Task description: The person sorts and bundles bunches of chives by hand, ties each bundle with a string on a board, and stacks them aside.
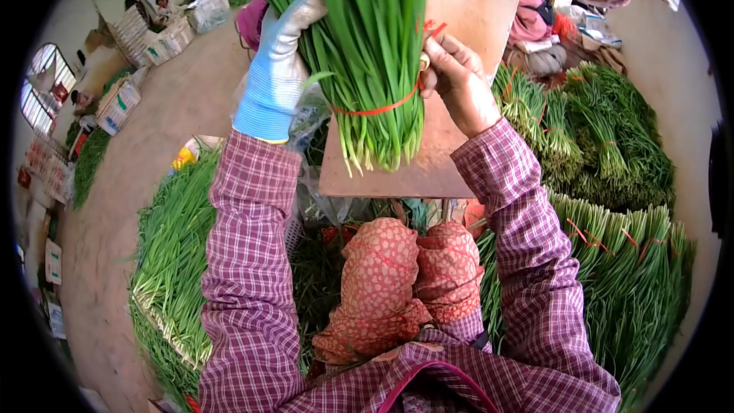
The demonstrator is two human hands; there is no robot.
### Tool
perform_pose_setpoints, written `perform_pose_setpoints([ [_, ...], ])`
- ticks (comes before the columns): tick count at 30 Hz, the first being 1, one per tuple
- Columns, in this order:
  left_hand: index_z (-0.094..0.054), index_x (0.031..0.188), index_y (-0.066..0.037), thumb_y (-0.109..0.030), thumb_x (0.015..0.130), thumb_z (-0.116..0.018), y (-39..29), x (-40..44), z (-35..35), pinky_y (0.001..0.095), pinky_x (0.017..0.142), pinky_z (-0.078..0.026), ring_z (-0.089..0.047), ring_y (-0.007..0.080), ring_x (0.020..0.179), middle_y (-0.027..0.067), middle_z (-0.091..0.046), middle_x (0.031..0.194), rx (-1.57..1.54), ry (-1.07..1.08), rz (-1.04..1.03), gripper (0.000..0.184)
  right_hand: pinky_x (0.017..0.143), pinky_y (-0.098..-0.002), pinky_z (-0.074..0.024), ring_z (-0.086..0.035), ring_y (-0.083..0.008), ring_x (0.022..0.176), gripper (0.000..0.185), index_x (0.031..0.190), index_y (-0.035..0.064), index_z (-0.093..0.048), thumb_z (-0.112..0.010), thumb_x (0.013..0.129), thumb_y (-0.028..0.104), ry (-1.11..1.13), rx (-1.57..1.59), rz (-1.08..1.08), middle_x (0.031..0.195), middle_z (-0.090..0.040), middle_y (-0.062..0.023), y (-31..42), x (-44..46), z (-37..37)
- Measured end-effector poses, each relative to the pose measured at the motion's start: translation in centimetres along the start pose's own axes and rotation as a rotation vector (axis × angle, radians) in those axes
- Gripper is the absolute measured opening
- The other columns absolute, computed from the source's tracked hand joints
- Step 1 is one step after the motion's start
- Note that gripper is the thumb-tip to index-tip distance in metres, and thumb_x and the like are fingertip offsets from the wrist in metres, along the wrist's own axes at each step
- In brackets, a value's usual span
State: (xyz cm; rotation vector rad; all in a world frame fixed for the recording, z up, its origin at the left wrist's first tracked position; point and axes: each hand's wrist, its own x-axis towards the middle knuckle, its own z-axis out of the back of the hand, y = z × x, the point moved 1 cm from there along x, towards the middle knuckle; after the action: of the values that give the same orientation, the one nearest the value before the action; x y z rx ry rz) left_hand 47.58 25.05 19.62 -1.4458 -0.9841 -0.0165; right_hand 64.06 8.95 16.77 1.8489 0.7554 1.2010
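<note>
A large bunch of Chinese chives is held over a small brown board table, its pale cut ends pointing toward me. My left hand, in a white and blue knit glove, is wrapped around the bunch's left side. A red tie circles the stems near their lower ends. At the right side of the bunch, my bare right hand pinches the tie, with fingers closed; a short red end sticks up above the fingertips. Part of the tie behind the stems is hidden.
Loose chives are heaped at my left. Tied bunches are stacked at the right, with more greens standing nearer me. My knees, in patterned red cloth covers, sit below the table edge. Other people and crates are at the far left.
</note>
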Motion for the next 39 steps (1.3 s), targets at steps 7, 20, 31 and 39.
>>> perform_pose_setpoints([
  [7, -0.014, 0.150, -0.010, -0.018, 0.073, -0.076, 16.4, -8.1, 7.3, 0.0441, 0.110, -0.035, -0.028, 0.0284, 0.139, 0.0181, -0.023, 0.152, -0.167, -0.061, 0.454, 0.099, 0.053, -0.0221, -0.0463, -0.053, -0.0080, 0.054, 0.023, 0.105, 0.0004, -0.060, -0.051, 0.097, 0.020, -0.242, 0.026, -0.257, 0.077, -0.060, 0.0000, -15.1, -5.3, 7.5],
  [20, -0.061, 0.108, 0.001, -0.008, 0.076, -0.074, 12.2, -4.4, -2.5, 0.0292, 0.079, -0.053, -0.066, 0.0141, 0.086, 0.0063, -0.068, 0.098, -0.009, -0.025, 0.351, 0.036, 0.064, -0.0252, -0.0566, -0.060, -0.0094, 0.066, 0.022, 0.107, 0.0007, -0.056, -0.048, 0.099, 0.020, -0.232, 0.505, -0.035, 0.086, -0.062, -0.0056, -12.4, -4.0, 3.8],
  [31, -0.019, 0.144, 0.008, -0.043, 0.069, -0.080, 11.5, -1.7, -5.0, 0.0359, 0.108, -0.032, -0.040, 0.0292, 0.131, 0.0247, -0.038, 0.142, 0.784, 0.528, 0.443, 0.109, 0.074, -0.0284, -0.0549, -0.066, -0.0179, 0.084, 0.020, 0.109, 0.0010, -0.056, -0.048, 0.099, 0.017, -0.575, 0.298, -0.047, 0.097, -0.064, -0.0089, -14.3, -12.1, 2.4],
  [39, -0.023, 0.143, 0.005, -0.057, 0.050, -0.084, 15.4, -9.5, -6.6, 0.0472, 0.108, -0.028, -0.039, 0.0315, 0.128, 0.0199, -0.041, 0.136, 1.669, 0.618, 0.152, 0.127, 0.051, -0.0245, -0.0472, -0.059, -0.0092, 0.057, 0.019, 0.090, -0.0022, -0.063, -0.052, 0.095, 0.013, -0.337, -0.415, -0.157, 0.071, -0.065, -0.0043, -12.5, -8.4, 4.3],
])
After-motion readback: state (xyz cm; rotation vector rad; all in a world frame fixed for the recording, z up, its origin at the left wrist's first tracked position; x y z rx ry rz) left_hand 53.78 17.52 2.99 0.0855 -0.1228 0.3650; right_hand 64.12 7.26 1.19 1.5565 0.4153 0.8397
